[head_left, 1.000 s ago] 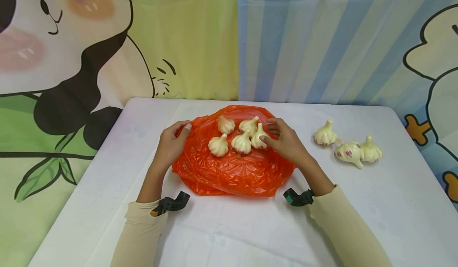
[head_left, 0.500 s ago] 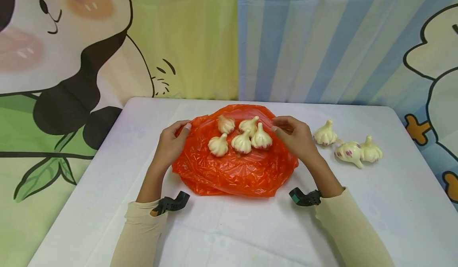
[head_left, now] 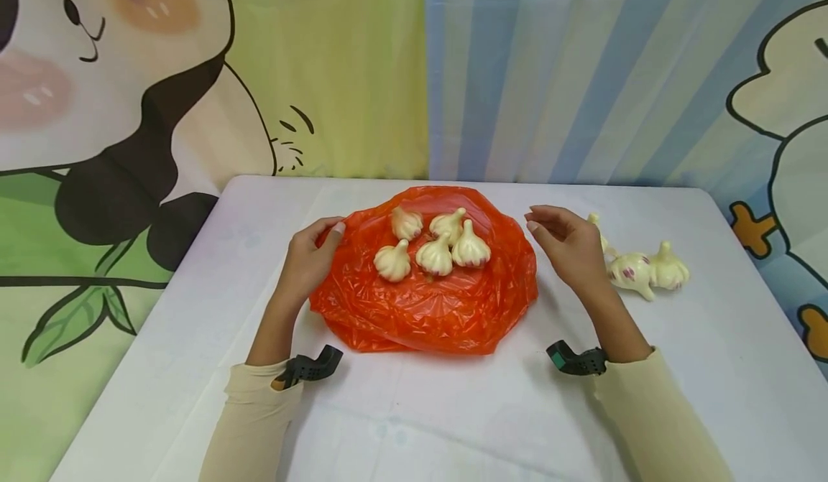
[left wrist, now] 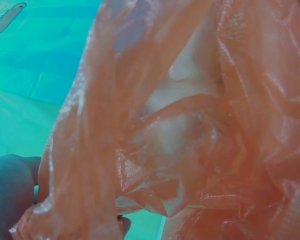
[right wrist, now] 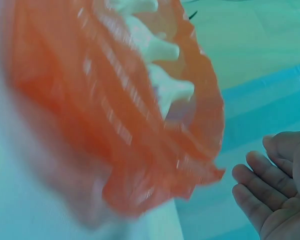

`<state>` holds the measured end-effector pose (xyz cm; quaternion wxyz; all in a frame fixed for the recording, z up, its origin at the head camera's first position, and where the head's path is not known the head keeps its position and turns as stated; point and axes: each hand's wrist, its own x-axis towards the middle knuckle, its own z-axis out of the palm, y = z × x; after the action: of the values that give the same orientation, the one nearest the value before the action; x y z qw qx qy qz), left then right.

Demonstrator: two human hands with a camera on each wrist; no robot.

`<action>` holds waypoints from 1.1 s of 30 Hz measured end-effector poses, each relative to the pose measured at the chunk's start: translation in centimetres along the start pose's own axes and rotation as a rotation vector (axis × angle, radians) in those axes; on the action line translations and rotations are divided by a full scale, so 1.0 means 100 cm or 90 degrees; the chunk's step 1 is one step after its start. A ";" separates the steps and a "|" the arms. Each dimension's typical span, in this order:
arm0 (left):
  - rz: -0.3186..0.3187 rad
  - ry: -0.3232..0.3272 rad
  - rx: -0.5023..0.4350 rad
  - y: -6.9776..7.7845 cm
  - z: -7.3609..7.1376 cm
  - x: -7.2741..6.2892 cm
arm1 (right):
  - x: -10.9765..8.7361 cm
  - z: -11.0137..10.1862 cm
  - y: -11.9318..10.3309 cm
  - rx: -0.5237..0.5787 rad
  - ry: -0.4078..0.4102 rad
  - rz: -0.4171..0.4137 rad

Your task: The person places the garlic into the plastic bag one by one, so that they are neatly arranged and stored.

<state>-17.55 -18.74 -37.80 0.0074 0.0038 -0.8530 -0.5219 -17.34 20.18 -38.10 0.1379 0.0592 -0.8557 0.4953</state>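
While your left hand [head_left: 309,258] pinches the red bag [head_left: 420,317] at frame center, a steady grip should keep its garlic bulbs [head_left: 435,255] from rolling, your right hand [head_left: 572,246] empty, fingers loose, right of center.

cartoon-printed curtains [head_left: 330,58] behind a white table [head_left: 453,417] suggest a staged booth
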 end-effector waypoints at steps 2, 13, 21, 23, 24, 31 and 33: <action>0.003 -0.001 -0.002 0.000 0.000 0.000 | -0.002 -0.004 0.006 -0.008 0.009 0.002; 0.008 0.001 0.002 -0.001 0.001 -0.001 | -0.008 -0.032 0.030 -0.054 0.101 -0.012; 0.014 0.002 -0.002 -0.002 -0.001 -0.004 | -0.005 -0.049 0.045 -0.043 0.133 0.040; 0.015 0.001 0.000 -0.003 -0.002 -0.004 | -0.004 -0.053 0.049 -0.038 0.147 0.051; 0.016 0.001 -0.001 -0.003 -0.002 -0.004 | -0.003 -0.054 0.051 -0.035 0.159 0.049; 0.021 0.007 -0.003 -0.002 0.000 -0.003 | 0.002 -0.063 0.055 -0.021 0.237 0.022; 0.023 0.007 -0.004 -0.001 -0.001 -0.002 | 0.003 -0.064 0.056 -0.020 0.239 0.035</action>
<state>-17.30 -18.84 -37.90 0.0215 -0.0086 -0.8514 -0.5241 -17.81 28.54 -39.64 0.2826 -0.0597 -0.8239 0.4875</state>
